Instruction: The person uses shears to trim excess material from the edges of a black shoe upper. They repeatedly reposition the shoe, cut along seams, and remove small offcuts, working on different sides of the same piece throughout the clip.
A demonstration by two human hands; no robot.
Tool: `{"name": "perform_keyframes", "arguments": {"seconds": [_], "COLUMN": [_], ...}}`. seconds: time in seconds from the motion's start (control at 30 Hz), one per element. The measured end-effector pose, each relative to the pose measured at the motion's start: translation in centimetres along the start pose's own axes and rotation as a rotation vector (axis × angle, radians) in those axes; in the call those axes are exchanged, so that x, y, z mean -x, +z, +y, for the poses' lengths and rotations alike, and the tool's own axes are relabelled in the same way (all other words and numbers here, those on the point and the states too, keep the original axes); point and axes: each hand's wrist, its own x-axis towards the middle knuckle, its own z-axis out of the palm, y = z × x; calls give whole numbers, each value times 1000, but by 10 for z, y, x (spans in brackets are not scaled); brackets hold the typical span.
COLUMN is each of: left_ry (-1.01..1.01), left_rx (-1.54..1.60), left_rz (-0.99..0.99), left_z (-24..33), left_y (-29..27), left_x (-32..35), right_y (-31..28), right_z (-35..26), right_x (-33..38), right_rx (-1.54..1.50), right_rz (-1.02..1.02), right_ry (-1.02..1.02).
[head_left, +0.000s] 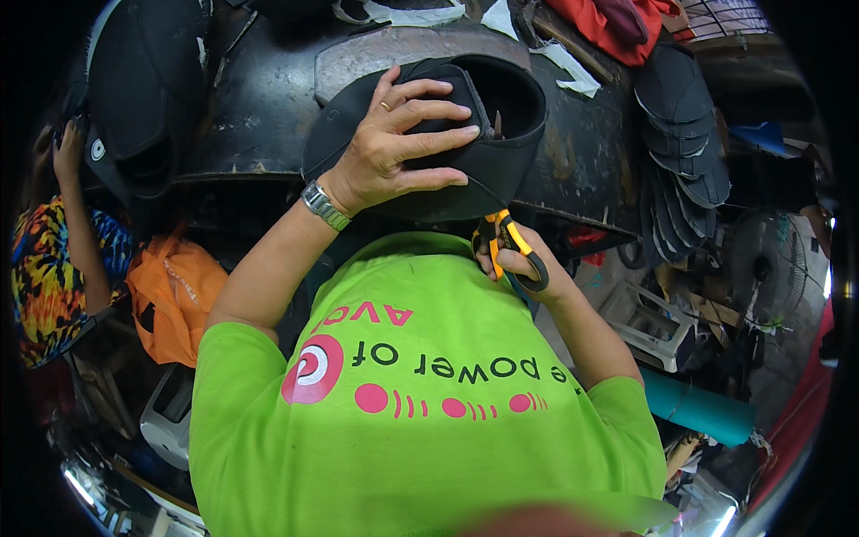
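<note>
A black, padded-looking fabric piece [420, 201] with a rounded opening lies on the dark worktable in front of me. My left hand [394, 143] rests flat on it with fingers spread, pressing on a squarish flap beside the opening. Below the piece's near right edge, my right hand [528, 255] is closed around yellow-and-black handled scissors [510, 231]. Most of the scissors' blades are hidden by the fabric. What looks like a metal tip shows inside the opening.
The dark worktable [259, 116] carries white scraps [573, 72] and a red cloth [608, 27]. Stacked black pieces [684, 161] hang at the right. Another person's hand [67, 157] is at far left beside a larger black piece [143, 80]. An orange bag [174, 295] is lower left.
</note>
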Motion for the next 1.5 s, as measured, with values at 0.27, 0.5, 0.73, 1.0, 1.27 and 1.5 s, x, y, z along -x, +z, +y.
{"name": "perform_keyframes", "arguments": {"seconds": [0.27,0.5,0.73,1.0,1.27,1.5], "left_ry": [-38,-29,-44,-35,-53,-71], "left_rx": [9,-35,-14,-49,-184,-272], "left_rz": [4,-24,6,18,-142,-202], "left_z": [-1,0,0,1,10,33], "left_y": [-1,0,5,5,1,10], "left_x": [-1,0,0,-2,-8,-27], "right_y": [0,-16,-51,-61,-49,-87], "right_z": [4,0,-22,-44,-32,2], "right_x": [-10,-12,56,74,55,62], "right_rx": [-84,-53,100,242,6,-17], "right_rz": [20,74,0,-191,-73,-210], "right_ry": [-20,183,445,247,170,338]}}
